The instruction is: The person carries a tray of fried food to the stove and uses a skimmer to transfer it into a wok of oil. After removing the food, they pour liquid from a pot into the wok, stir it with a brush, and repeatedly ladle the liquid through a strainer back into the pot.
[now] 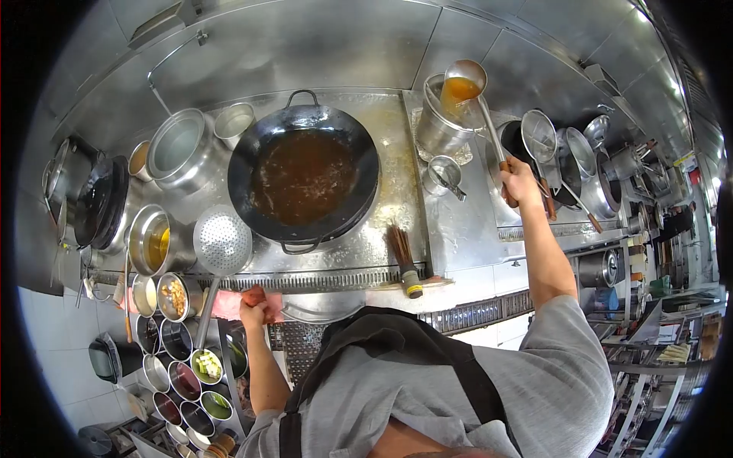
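Observation:
My right hand (521, 183) is closed round the wooden handle of a long ladle (491, 126). Amber liquid fills part of its bowl, which is tilted over a tall metal pot (441, 131) at the back. My left hand (254, 311) grips a red cloth (263, 298) at the stove's front edge. Between and beyond my hands sits a large black wok (365, 164) with dark brown liquid in it. Left of the wok, a perforated skimmer (222, 240) lies with its handle toward me.
A bamboo brush (402, 256) lies at the front edge. A small metal pot (441, 177) holds a utensil. Several ingredient containers (177, 340) stand at left, below a pot of yellow liquid (140, 240). Strainers (539, 136) and pans crowd the right.

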The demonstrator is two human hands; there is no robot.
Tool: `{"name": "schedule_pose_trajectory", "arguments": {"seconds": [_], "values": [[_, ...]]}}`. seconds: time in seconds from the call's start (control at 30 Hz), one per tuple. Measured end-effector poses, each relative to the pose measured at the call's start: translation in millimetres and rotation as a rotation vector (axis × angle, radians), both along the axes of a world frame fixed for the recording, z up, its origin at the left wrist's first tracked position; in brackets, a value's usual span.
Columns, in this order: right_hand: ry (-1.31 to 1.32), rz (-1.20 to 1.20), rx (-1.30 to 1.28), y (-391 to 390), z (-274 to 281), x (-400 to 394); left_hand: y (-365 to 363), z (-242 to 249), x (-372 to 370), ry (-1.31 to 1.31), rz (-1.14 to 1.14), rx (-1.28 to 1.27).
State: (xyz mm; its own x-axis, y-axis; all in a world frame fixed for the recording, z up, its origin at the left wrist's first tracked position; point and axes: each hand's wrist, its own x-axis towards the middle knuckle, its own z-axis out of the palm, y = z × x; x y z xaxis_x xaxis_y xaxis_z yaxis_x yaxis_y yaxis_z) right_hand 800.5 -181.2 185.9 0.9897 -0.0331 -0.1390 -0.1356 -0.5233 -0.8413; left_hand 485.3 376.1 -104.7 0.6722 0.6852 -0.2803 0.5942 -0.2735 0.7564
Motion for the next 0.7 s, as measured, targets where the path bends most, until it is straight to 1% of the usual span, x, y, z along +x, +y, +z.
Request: {"name": "schedule_pose_trajectory", "arguments": {"seconds": [0.07,0.1,0.13,0.2,0.23,0.27,0.33,0.37,0.4,0.43,0.47,0.53,0.57,0.6,0.63,0.67,0.7], "values": [[-0.459,0.024,-0.745,-7.0,-18.8,-2.7,0.4,10.5,-2.1,-0.361,0.338,-0.605],[-0.329,0.009,-0.815,0.2,-11.1,-12.7,-0.3,26.8,-3.1,-0.454,0.365,-0.809],[-0.324,0.021,-0.82,-2.0,-16.0,-17.9,11.5,30.7,-10.0,-0.363,0.243,-0.963],[-0.398,0.016,-0.987,-8.3,-39.8,-23.2,-8.4,83.9,-2.3,-0.494,0.253,-1.091],[-0.446,0.078,-0.985,-13.1,-56.2,-26.8,-7.7,80.3,1.6,-0.523,0.259,-1.113],[-0.406,0.1,-0.881,6.4,-48.7,-43.4,-4.7,76.6,5.9,-0.553,0.265,-1.133],[-0.495,0.175,-0.728,29.5,-54.8,-63.7,-9.5,89.8,19.0,-0.435,0.192,-1.147],[-0.491,0.201,-0.719,42.8,-55.8,-72.5,-9.4,83.2,27.6,-0.322,0.153,-1.097],[-0.455,0.291,-0.649,57.3,-56.0,-81.3,-10.3,76.4,37.0,-0.21,0.108,-1.048],[-0.418,0.377,-0.58,71.5,-57.7,-87.7,-17.2,81.3,47.4,-0.181,0.09,-1.05],[-0.419,0.39,-0.574,85.5,-64.2,-90.2,-28.3,90.1,59.5,-0.154,0.066,-1.051],[-0.3,0.467,-0.584,112.1,-80.5,-92.7,-59.3,122.5,83.5,-0.285,0.203,-0.98],[-0.303,0.472,-0.583,125.3,-84.5,-95.5,-59.7,120.6,95.3,-0.281,0.15,-1.045],[-0.229,0.477,-0.583,138.8,-88.0,-98.6,-59.0,114.0,108.4,-0.277,0.096,-1.109],[-0.157,0.481,-0.581,150.4,-89.8,-101.2,-64.6,108.3,123.1,-0.276,0.177,-0.956],[-0.161,0.485,-0.58,159.5,-89.6,-104.8,-67.0,103.6,132.5,-0.204,0.141,-0.944],[-0.035,0.479,-0.46,166.8,-88.8,-110.2,-72.0,102.4,140.5,-0.215,0.099,-1.008]]}}
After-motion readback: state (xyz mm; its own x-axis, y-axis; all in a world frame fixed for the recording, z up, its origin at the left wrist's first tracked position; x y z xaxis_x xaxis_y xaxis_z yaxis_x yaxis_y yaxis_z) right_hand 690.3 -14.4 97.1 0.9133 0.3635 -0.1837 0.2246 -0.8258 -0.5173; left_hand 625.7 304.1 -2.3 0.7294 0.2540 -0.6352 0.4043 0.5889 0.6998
